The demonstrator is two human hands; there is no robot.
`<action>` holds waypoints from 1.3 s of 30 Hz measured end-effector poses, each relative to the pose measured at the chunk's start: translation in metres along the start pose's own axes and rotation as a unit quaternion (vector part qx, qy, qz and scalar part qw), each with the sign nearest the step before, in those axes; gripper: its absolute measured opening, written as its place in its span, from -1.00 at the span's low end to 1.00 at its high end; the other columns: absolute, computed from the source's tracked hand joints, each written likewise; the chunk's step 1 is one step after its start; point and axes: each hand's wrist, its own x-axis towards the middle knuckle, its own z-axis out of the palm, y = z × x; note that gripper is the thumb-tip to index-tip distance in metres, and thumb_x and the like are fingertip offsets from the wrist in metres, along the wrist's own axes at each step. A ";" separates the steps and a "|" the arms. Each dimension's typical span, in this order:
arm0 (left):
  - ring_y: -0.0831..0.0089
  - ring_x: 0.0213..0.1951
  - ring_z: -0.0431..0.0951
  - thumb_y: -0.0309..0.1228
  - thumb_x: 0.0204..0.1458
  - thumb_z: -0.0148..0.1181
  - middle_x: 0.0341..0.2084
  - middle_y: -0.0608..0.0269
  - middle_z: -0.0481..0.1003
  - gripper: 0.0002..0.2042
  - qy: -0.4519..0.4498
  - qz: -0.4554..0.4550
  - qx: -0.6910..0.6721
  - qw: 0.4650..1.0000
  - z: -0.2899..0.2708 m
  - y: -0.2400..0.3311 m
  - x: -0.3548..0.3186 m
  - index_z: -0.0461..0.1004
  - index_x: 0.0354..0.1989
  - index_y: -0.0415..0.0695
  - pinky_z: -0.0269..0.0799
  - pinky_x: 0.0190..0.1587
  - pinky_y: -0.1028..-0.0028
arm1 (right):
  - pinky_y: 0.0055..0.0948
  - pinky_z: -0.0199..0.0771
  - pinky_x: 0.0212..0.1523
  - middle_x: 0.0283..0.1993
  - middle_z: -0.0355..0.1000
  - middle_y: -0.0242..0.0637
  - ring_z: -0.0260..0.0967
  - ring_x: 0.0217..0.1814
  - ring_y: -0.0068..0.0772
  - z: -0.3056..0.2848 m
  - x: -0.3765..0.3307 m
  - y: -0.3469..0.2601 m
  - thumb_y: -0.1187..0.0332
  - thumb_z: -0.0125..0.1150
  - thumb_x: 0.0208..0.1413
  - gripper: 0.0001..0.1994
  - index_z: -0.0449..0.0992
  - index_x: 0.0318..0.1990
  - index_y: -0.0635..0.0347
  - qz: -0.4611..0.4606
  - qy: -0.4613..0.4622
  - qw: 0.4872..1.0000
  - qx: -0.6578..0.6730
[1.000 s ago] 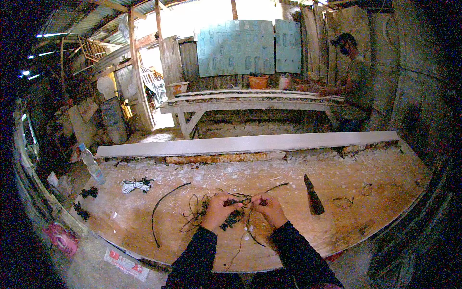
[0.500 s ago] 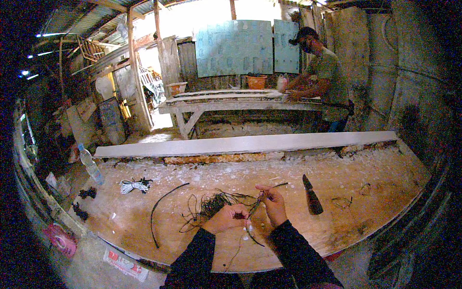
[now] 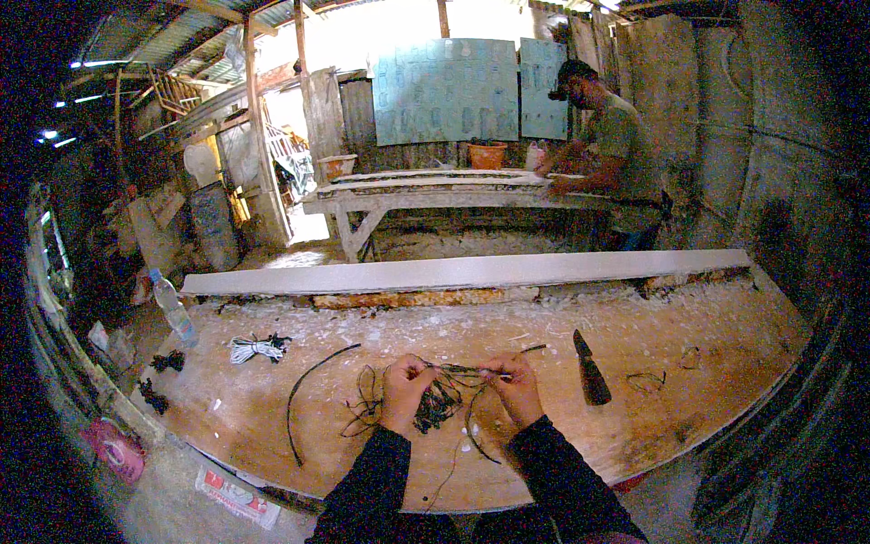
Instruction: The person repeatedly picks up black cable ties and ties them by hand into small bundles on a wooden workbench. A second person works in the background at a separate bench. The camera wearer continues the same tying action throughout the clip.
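Note:
My left hand [image 3: 406,392] and my right hand [image 3: 514,388] are both closed in a pinch on thin dark cords [image 3: 460,369], held taut between them above the wooden tabletop [image 3: 535,471]. Below and between the hands, a tangled bundle of the same dark cord [image 3: 439,408] hangs or lies; which, I cannot tell. Loose loops [image 3: 361,399] spread out left of my left hand. A short curved black cord [image 3: 470,430] lies beside my right hand, and a longer one [image 3: 294,399] bends across the table at left. Right of my hands lies a dark knife [image 3: 591,370].
A white cord bundle [image 3: 259,348], small black cord clumps [image 3: 167,362] and a plastic bottle [image 3: 172,306] are at the left. Thin wire-like loops [image 3: 645,381] lie at right. A long white board [image 3: 462,271] runs along the far edge. Beyond, a person [image 3: 603,136] works at another bench [image 3: 435,198].
My left hand has moved up and left, away from my right hand. The cords between them are now drawn out nearly level, and the tangled bundle sits between the hands.

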 end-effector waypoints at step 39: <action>0.56 -0.43 0.37 -0.50 -0.21 0.16 -0.53 0.33 0.37 -0.92 -0.119 0.073 0.108 0.984 0.003 0.017 -0.006 0.42 -0.52 -0.21 0.27 -0.36 0.60 | -0.55 0.31 -0.30 -0.49 0.34 -0.39 0.30 -0.38 -0.53 0.001 -0.003 -0.011 0.61 0.09 -0.17 -0.93 0.38 -0.52 0.22 0.051 -0.100 0.991 0.079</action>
